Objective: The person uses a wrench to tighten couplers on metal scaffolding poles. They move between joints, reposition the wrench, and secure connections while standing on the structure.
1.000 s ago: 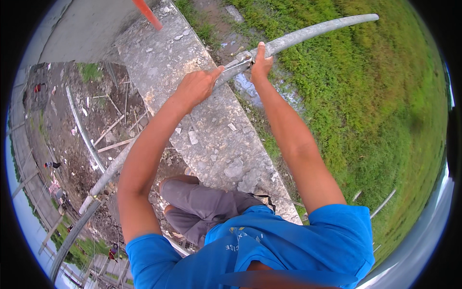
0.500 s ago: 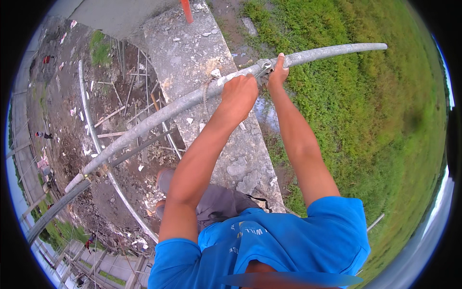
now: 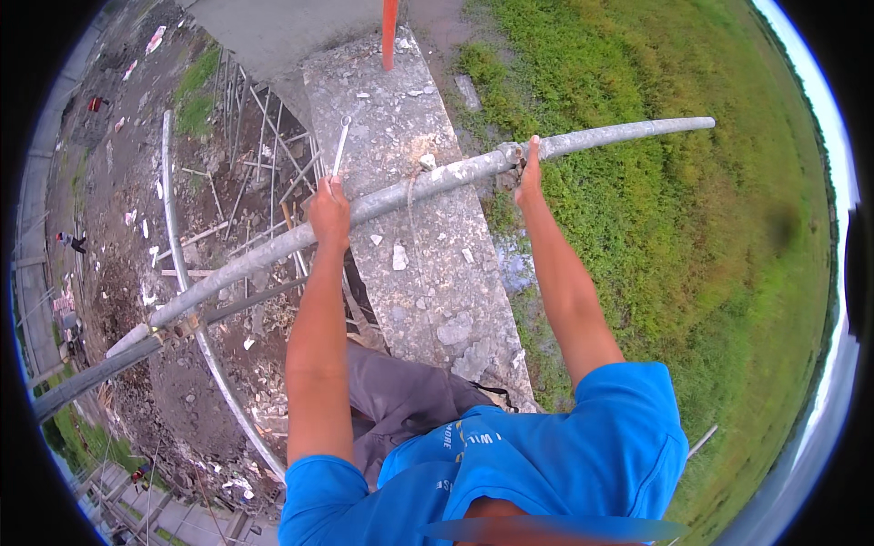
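Note:
A long grey steel scaffold pipe (image 3: 437,180) crosses in front of me, over a rough concrete beam. My left hand (image 3: 330,214) is closed round a slim metal wrench (image 3: 342,146), whose ring end points up and away from me. That hand is right at the pipe, left of the beam; I cannot tell whether it also rests on the pipe. Farther right, a scaffold clamp (image 3: 512,153) is fitted round the pipe. My right hand (image 3: 528,173) grips at this clamp, with one digit up against the pipe and the other fingers partly hidden.
The concrete beam (image 3: 423,273) is littered with chips, and an orange-red bar (image 3: 389,36) stands at its far end. Another upright pipe (image 3: 170,200) and a lower pipe (image 3: 96,369) meet the long one at left. Debris-strewn ground lies far below; green grass (image 3: 674,237) spreads at right.
My left hand has moved from beside the clamp leftward along the pipe, and the wrench now shows in it. My right hand stays by the clamp. The view has shifted slightly.

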